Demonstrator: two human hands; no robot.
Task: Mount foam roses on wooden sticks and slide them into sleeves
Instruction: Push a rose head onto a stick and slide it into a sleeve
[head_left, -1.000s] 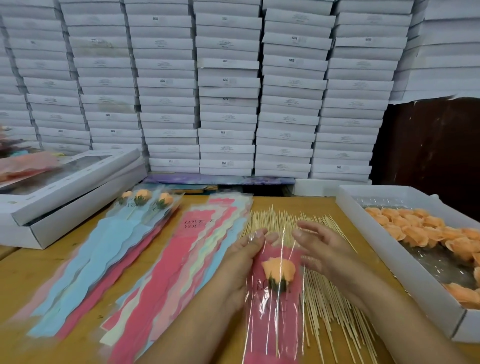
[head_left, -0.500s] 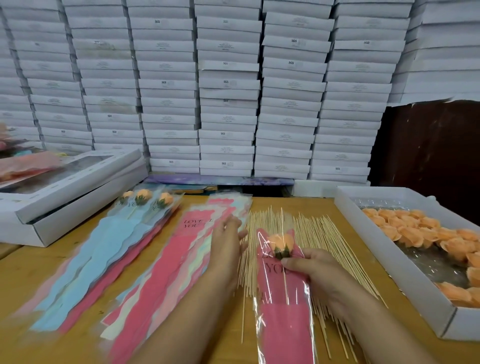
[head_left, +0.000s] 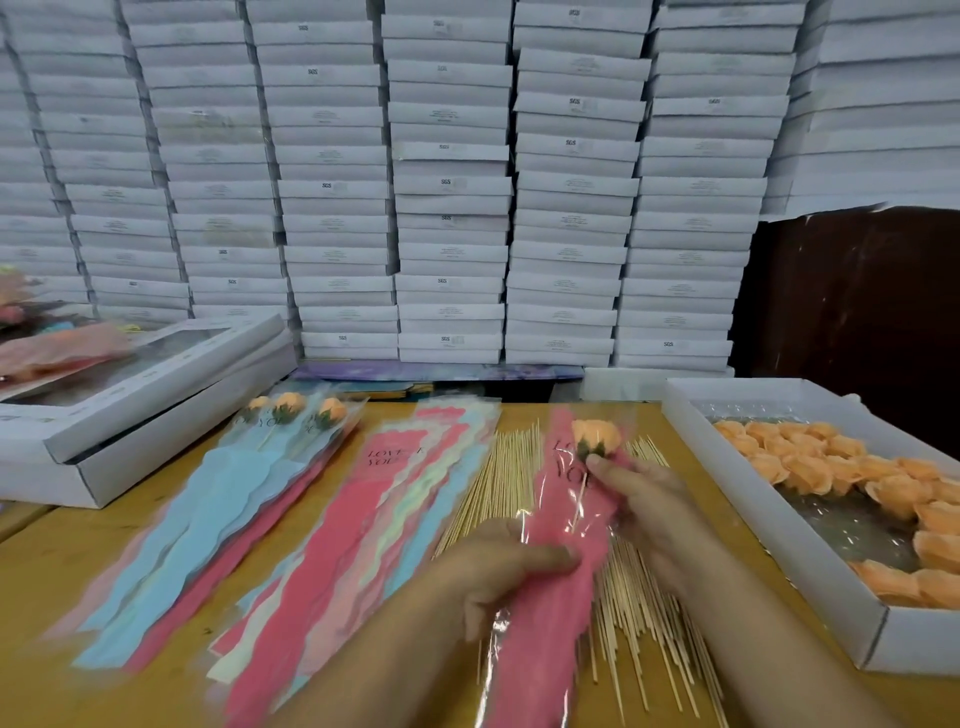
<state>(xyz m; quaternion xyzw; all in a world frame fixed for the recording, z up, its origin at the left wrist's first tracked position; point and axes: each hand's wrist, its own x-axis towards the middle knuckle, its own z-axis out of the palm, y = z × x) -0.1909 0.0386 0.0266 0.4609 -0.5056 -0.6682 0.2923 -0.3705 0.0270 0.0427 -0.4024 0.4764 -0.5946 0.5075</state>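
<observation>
Left hand (head_left: 511, 571) grips pink sleeve (head_left: 558, 587) mid-length, right hand (head_left: 641, 501) pinches it below the sleeved orange rose (head_left: 597, 435), above sticks (head_left: 506, 480) mid-desk (head_left: 62, 582).

bench (head_left: 62, 587): yellow wood, ran across the foreground | back wall: hidden by white boxes (head_left: 447, 182) stacked in tall columns | far right: dark brown panel (head_left: 852, 296) | light: even, soft

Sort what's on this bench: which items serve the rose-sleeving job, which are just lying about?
In use: pink sleeve with sticked rose, gripped by left hand and right hand; loose sticks; empty sleeves; tray of roses; finished roses.
Lying about: stacked white boxes; windowed box.
</observation>
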